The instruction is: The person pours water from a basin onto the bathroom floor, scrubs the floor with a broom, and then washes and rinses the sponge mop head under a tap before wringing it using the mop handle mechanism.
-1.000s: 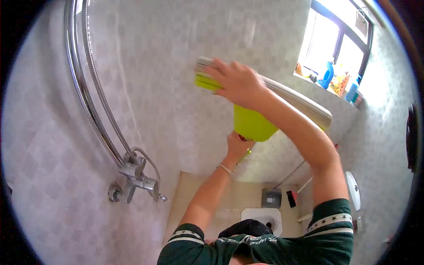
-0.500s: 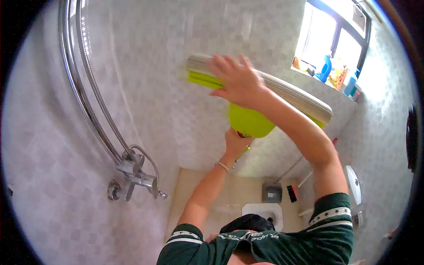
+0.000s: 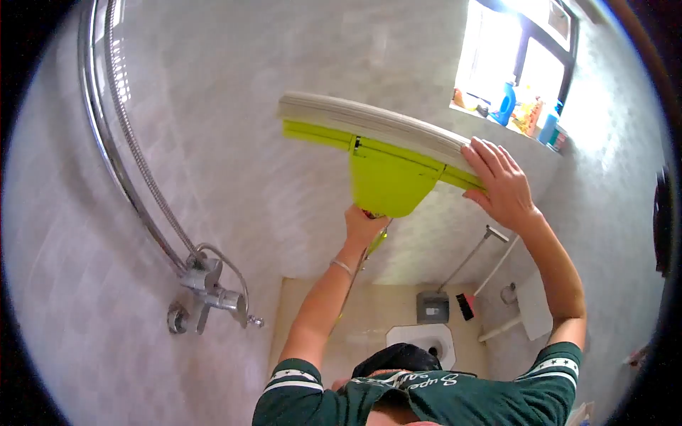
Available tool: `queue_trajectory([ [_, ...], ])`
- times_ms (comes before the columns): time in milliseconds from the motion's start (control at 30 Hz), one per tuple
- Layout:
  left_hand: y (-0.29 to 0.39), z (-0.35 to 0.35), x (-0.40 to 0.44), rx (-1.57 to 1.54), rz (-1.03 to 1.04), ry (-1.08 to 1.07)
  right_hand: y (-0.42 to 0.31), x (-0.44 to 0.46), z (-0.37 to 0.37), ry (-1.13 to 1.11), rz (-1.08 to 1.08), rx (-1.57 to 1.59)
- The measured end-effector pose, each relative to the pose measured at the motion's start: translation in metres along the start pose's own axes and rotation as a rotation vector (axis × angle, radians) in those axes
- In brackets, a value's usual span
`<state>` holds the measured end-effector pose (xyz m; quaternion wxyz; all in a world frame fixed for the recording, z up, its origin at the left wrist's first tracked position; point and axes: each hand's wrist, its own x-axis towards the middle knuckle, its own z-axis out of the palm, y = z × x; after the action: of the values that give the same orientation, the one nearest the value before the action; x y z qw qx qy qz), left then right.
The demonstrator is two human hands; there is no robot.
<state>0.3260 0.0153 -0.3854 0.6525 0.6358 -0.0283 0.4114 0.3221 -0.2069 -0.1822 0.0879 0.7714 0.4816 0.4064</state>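
A sponge mop with a lime-green head (image 3: 394,177) is held up, and its long pale ridged sponge (image 3: 369,117) runs across the top, sloping down to the right. My left hand (image 3: 364,226) is closed around the mop handle (image 3: 346,298) just under the green head. Against the right end of the sponge lies my right hand (image 3: 503,183), its fingers stretched out over the sponge and the thumb apart, near the green plate.
At left a chrome shower mixer (image 3: 213,284) and hose (image 3: 135,142) are fixed to the tiled wall. Bottles (image 3: 506,105) stand on the window sill. Below are a squat toilet (image 3: 444,337), a dustpan (image 3: 432,307) and a brush (image 3: 465,305).
My right hand has moved from the left part of the sponge to its right end. The mop head now lies slightly further left in view, with more of its green part showing.
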Motion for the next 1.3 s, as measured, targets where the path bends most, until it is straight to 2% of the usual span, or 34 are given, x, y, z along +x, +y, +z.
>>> queue_trajectory([
  [67, 0.002, 0.01, -0.003, -0.11, 0.009, -0.016, 0.003, -0.005, -0.005, 0.01, -0.009, -0.066],
  [167, -0.008, 0.019, -0.005, 0.009, 0.062, 0.026, -0.022, 0.035, 0.007, 0.074, -0.103, 0.11],
  [267, -0.008, 0.022, -0.01, 0.072, 0.005, -0.023, -0.049, 0.1, 0.027, 0.157, -0.232, 0.263],
  [333, -0.012, 0.027, -0.011, 0.059, -0.018, 0.059, -0.068, 0.137, 0.035, 0.171, -0.281, 0.34],
  [467, 0.001, 0.024, -0.011, 0.049, 0.001, 0.085, -0.089, 0.174, 0.051, 0.327, -0.326, 0.305],
  [567, -0.002, 0.01, -0.005, 0.135, -0.057, 0.015, -0.084, 0.16, 0.045, 0.303, -0.335, 0.266],
  [633, 0.018, 0.005, -0.007, 0.096, -0.15, 0.0, -0.061, 0.12, 0.032, 0.207, -0.343, 0.183],
  [700, 0.0, 0.001, -0.003, 0.045, -0.158, -0.04, -0.038, 0.077, 0.016, 0.183, -0.336, 0.136],
  [767, -0.006, 0.0, -0.002, -0.002, -0.15, -0.073, -0.025, 0.035, -0.004, 0.061, -0.232, 0.132],
  [833, -0.001, 0.004, -0.004, 0.057, -0.039, -0.055, -0.013, -0.001, -0.019, -0.082, -0.07, 0.129],
  [967, -0.017, 0.007, 0.001, 0.005, 0.039, -0.064, 0.007, -0.03, -0.026, -0.083, -0.142, 0.033],
  [1067, -0.004, 0.007, -0.002, -0.081, -0.03, -0.061, -0.003, 0.006, -0.013, -0.053, -0.154, 0.172],
  [1167, -0.003, 0.008, -0.003, -0.08, 0.04, 0.012, -0.02, 0.064, 0.005, -0.023, -0.284, 0.283],
  [1300, 0.011, 0.013, -0.008, 0.076, -0.032, 0.015, -0.064, 0.146, 0.025, 0.092, -0.499, 0.333],
])
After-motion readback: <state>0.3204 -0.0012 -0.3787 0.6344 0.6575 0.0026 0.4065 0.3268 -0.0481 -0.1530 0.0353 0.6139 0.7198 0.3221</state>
